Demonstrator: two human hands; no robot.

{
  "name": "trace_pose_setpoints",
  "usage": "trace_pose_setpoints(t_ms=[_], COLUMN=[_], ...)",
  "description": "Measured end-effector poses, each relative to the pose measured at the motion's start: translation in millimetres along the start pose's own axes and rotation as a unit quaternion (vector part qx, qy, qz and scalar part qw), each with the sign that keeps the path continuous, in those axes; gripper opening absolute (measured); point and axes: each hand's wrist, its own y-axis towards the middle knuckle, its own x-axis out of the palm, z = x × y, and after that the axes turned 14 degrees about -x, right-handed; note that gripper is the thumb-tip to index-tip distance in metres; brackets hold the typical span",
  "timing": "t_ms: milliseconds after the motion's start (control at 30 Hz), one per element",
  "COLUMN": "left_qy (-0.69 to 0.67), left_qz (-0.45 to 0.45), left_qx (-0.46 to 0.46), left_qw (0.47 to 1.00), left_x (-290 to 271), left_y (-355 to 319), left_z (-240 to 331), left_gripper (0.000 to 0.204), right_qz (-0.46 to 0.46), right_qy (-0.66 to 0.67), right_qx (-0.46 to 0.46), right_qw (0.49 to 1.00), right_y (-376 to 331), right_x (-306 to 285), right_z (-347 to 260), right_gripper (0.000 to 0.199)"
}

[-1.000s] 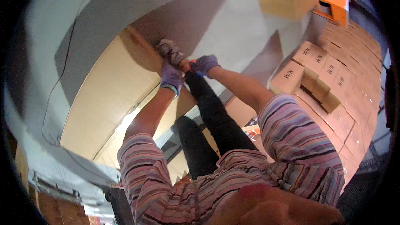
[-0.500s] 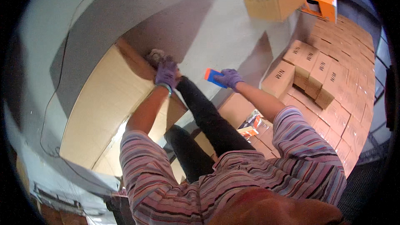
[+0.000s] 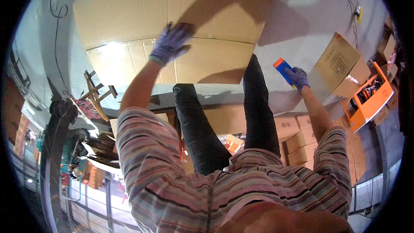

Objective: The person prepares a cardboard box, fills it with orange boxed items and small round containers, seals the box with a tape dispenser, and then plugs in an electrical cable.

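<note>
A large flat piece of brown cardboard (image 3: pixel 129 13) with a crease across it lies in front of me. Over its near middle, close to the crease, my left hand (image 3: pixel 170 45) in a purple-grey glove is open, fingers spread; whether it touches the board I cannot tell. My right hand (image 3: pixel 297 77), gloved alike, is off to the right of the board. Its fingers are closed round a blue block-shaped object (image 3: pixel 283 69) with an orange end, whose exact kind I cannot make out.
At the right stand a brown carton (image 3: pixel 338 62) and an orange frame-like container (image 3: pixel 373 97) with dark things inside. Stacked cartons (image 3: pixel 299 140) are behind my legs. A wooden stool (image 3: pixel 97 88) lies at the left, and a dark cable (image 3: pixel 57 47) runs along the floor.
My view has turned, so the cardboard now spreads across the front. My left hand has gone from beside my foot to over the board. The right still holds the blue object.
</note>
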Motion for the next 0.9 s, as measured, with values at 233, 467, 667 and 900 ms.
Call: trace_pose_setpoints(t_ms=[233,467,667,900], left_qy=[0.136,-0.060,-0.826,-0.906], left_qz=[0.028,0.025,0.066,-0.050], left_qx=[-0.210,-0.506,-0.457,-0.247], left_qw=[0.968,0.860,0.323,0.340], left_x=[-42.2,-38.0,4.5,27.8], left_y=[-137.9,-205.5,-125.1,-122.8], left_z=[-208.5,-267.3,-344.1,-363.7], left_gripper=[0.068,0.060,0.096,0.069], right_qz=[-0.035,-0.133,-0.109,-0.089], right_qy=[-0.090,-0.132,0.003,0.130], right_qx=[0.068,0.079,0.083,0.181], right_qw=[0.993,0.979,0.991,0.971], right_y=[-65.8,-136.3,-164.9,-164.7], right_x=[34.7,125.0,183.5,235.4], right_z=[34.7,-96.5,-62.5,17.8], right_gripper=[0.067,0.059,0.064,0.065])
